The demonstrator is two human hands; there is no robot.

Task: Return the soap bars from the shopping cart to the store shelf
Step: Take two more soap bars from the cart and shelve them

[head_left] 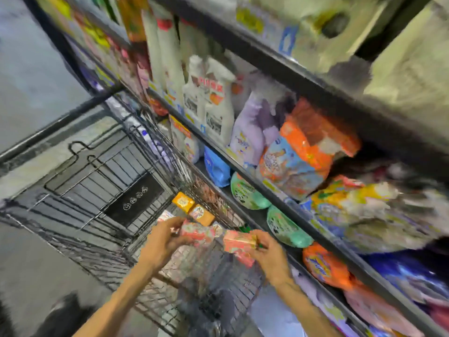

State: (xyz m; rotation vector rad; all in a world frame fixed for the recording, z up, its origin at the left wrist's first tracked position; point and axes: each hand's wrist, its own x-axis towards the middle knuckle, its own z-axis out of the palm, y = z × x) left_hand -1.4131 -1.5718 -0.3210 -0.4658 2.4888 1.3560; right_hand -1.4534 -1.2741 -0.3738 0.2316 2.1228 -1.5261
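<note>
Store shelf (245, 171) running beside wire shopping cart (102, 181) — left hand (167, 237) and right hand (267, 251) each gripping a pink soap bar (198, 232) (239, 240) above the cart; orange bars (192, 207) lying inside.

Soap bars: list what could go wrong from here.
1. Both hands are loaded: the left hand and the right hand each grip pink soap packs over the cart; a loose grip could drop one back in.
2. The shelf beside them looks crammed with pouches, so pushing packs in may knock some off.
3. Two orange bars remain in the cart and could be forgotten.
</note>
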